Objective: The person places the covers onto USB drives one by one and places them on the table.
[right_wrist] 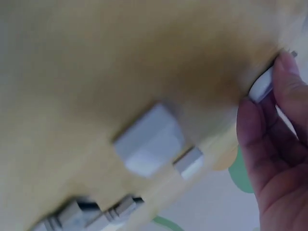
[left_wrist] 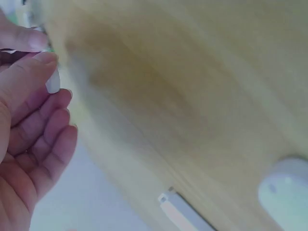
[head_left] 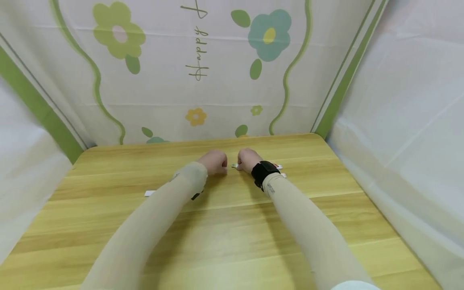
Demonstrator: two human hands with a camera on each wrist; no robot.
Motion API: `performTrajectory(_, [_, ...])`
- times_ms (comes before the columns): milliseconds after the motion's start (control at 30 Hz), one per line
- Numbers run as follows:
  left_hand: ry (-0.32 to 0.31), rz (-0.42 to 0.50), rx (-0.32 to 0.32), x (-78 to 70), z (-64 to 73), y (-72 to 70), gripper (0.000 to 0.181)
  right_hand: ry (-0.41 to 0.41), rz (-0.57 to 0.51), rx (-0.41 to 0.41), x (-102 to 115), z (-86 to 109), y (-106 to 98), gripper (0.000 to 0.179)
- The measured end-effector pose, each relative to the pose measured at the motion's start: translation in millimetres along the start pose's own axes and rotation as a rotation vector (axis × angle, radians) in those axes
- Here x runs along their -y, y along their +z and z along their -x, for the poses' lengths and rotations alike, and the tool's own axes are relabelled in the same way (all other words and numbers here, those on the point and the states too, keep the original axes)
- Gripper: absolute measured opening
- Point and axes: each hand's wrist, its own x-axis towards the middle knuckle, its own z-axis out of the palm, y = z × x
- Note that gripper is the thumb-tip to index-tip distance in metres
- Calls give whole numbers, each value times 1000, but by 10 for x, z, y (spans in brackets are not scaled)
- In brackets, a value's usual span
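While the left hand pinches a small white piece between thumb and fingers, the right hand, just beside it, grips a white stick whose metal end points toward the left hand. White blocks lie right of the right hand; another white item lies left of the left hand.

A curtained-off booth, whether in a home or a workplace is unclear: pale creased sheets hang along 3 sides of a wood-grain table, the back sheet printed with flowers and a sideways "Happy".
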Motion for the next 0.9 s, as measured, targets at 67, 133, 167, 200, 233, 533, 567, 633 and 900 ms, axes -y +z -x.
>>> performTrajectory(67, [44, 14, -41, -7, 30, -34, 12, -14, -7, 0, 1, 24, -1, 14])
performTrajectory(133, [85, 21, -79, -32, 62, -91, 12, -31, -5, 7, -4, 52, -25, 15])
performTrajectory(167, [103, 21, -98, -50, 75, -124, 10, -47, 6, 10, -25, 55, -30, 16])
performTrajectory(200, [122, 19, -115, -80, 94, -167, 12, -63, 16, 14, -46, 60, -47, 17])
performTrajectory(233, [133, 18, -124, -119, 121, -215, 15, -76, 36, 18, -62, 66, -69, 17])
performTrajectory(533, [167, -31, -192, -675, 744, -572, 23, -191, 107, -52, -30, 494, -403, 21])
performTrajectory(567, [172, -29, -202, -722, 838, -578, 19, -218, 101, -76, -13, 589, -441, 21])
performTrajectory(633, [181, -14, -229, -800, 1028, -566, 11, -271, 72, -120, 36, 791, -504, 17])
performTrajectory(900, [352, -98, -474, -1019, 1617, -306, 9, -468, 84, -334, 201, 1576, -525, 10])
